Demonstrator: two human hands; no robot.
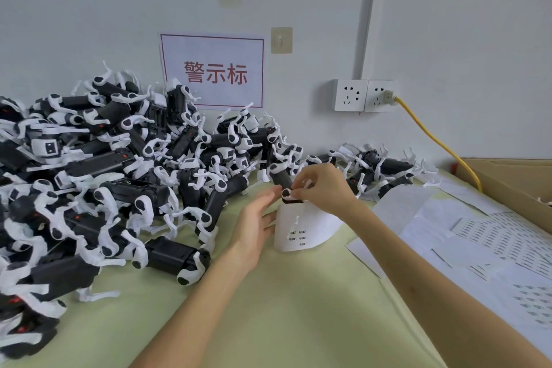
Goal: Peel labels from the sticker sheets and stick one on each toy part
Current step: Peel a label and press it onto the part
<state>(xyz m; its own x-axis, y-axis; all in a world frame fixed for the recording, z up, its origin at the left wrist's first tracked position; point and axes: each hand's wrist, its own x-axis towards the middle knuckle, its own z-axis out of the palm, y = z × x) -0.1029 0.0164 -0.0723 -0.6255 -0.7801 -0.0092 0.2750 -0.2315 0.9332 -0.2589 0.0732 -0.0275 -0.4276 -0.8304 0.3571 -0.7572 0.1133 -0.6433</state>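
Observation:
A black-and-white toy part (289,195) is held above the green table (283,308), and my right hand (324,188) grips its white end. Just left of it my left hand (255,227) hovers with fingers spread and nothing in them. Directly under the part stands a curled white sticker sheet (301,228) with a few printed labels near its lower edge. Whether my right fingers also pinch a label is hidden.
A big heap of black-and-white toy parts (104,188) fills the left of the table, with a smaller group (376,170) behind my right hand. Sticker sheets (493,242) lie at right beside a cardboard box (513,182). A yellow cable (433,134) runs from the wall socket.

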